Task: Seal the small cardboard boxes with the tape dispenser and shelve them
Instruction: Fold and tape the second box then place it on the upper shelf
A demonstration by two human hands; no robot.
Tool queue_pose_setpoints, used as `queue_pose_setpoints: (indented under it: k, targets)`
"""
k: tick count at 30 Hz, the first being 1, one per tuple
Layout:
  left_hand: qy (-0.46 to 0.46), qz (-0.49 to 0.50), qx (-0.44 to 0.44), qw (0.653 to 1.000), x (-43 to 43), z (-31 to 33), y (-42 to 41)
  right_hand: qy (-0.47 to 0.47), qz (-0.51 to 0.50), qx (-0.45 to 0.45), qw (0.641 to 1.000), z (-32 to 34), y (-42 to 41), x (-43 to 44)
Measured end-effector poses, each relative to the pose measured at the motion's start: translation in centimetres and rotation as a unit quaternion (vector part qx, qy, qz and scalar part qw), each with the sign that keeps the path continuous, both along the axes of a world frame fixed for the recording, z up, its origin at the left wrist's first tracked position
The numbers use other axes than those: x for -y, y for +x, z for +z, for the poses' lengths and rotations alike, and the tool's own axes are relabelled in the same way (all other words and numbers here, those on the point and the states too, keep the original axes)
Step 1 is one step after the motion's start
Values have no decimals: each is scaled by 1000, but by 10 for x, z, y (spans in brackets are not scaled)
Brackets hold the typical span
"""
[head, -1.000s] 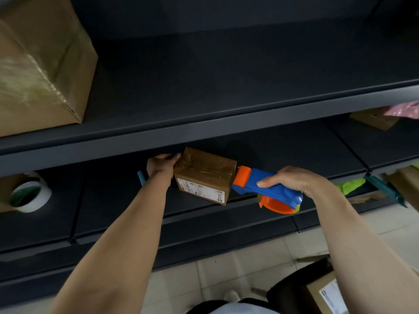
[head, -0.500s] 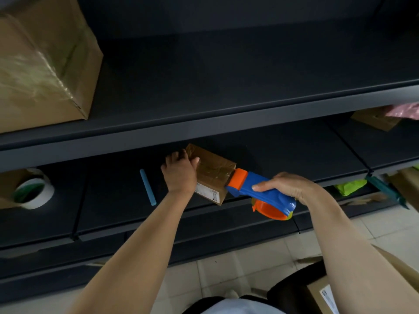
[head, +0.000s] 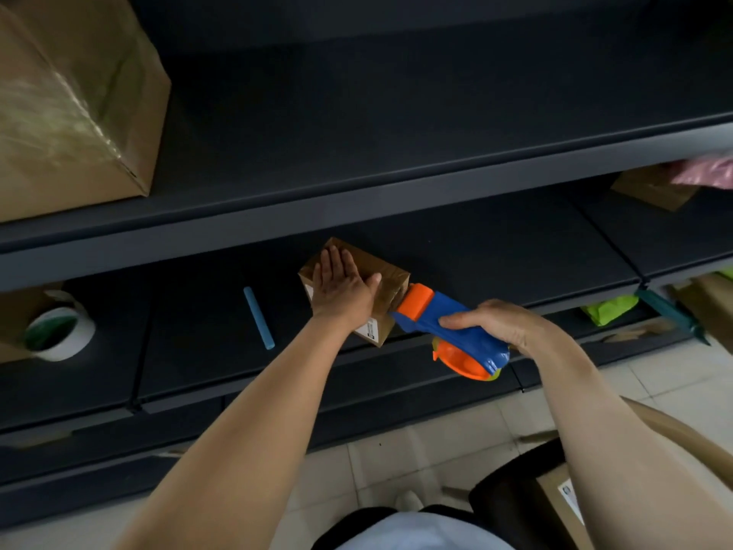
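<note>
Box (head: 390, 277) sat on the lower shelf (head: 515, 252); left hand (head: 342, 285) pressed flat on top (fingers straight). Right hand (head: 497, 325) gripped the dispenser (head: 448, 331), its orange nose touching the box.

Bare forearms (head: 254, 422), pale whitish garment (head: 420, 535) edged by dark fabric (head: 353, 524).

The small box (head: 390, 271) is sitting near the lower shelf's (head: 515, 248) front edge, the left hand (head: 341, 285) lying on top, the tape dispenser (head: 448, 331) touching its right side, and a stick (head: 258, 317) lying to its left.
</note>
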State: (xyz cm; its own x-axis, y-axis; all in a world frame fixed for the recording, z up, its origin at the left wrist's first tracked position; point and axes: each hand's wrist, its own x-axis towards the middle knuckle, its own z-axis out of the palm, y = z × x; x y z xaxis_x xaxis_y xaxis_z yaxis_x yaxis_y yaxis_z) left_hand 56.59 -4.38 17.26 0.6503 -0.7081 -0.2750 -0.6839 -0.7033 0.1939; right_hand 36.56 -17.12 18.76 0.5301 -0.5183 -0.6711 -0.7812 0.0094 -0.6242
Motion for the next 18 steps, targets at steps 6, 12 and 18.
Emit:
queue_pose_setpoints:
  k: [6, 12, 18]
  targets:
    - [0, -17, 15, 1000, -1, 0, 3, 32, -20, 1, 999, -8, -39, -2]
    - [1, -35, 24, 999, 0, 5, 5, -33, -34, -49, 998, -17, -66, -5]
    - [-110, -53, 146, 982, -7, 16, -16, 32, -59, -30, 997, -29, -4, -26]
